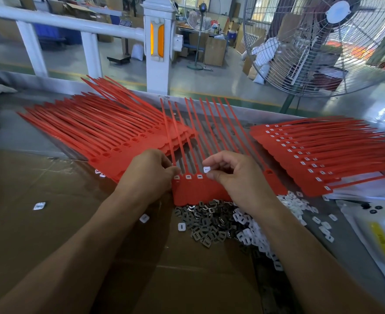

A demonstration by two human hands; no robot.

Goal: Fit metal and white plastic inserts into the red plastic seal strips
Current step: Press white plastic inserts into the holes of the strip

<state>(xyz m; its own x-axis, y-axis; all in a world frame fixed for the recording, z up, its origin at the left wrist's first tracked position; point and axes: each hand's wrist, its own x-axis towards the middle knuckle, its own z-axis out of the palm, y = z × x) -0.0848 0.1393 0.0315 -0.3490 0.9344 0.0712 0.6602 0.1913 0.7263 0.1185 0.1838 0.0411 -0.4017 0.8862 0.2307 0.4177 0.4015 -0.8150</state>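
Head view: right hand (232, 175) pinching a white plastic insert (206, 169) just above the red seal strip sheet (198, 191); left hand (151, 172) gripping that sheet's left edge, beside three seated inserts (188, 177); metal inserts (206, 220) and white ones (250, 232) lying heaped just below.

- Workbench (35, 137): grey metal top, with flattened brown cardboard (51, 223) laid over its near part.
- Red seal strips (198, 191): a joined row under the fingertips of both hands, tails pointing away.
- Empty red strips (91, 130): fanned stack just left of the fingers.
- Fitted red strips (311, 155): stack to their right, white inserts showing.
- Metal inserts (207, 223): dark heap just nearer than the fingers.
- White inserts (261, 236): heap touching the metal one's right side.
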